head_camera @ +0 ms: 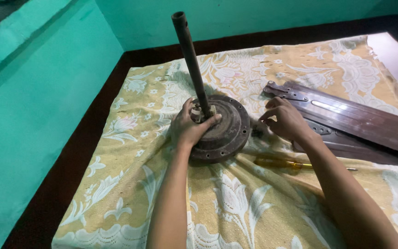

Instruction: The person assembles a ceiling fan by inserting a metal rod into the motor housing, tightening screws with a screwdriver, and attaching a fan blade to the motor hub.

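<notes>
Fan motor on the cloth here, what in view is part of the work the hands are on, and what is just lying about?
In hand:
- fan motor, gripped by the left hand
- its down rod
- small parts by the right hand, too small to tell

Lying about:
- fan blades
- yellow-handled screwdriver
- patterned cloth

light: dim, greenish | glare: blades (346, 115) | focus: sharp, edges stretched
</notes>
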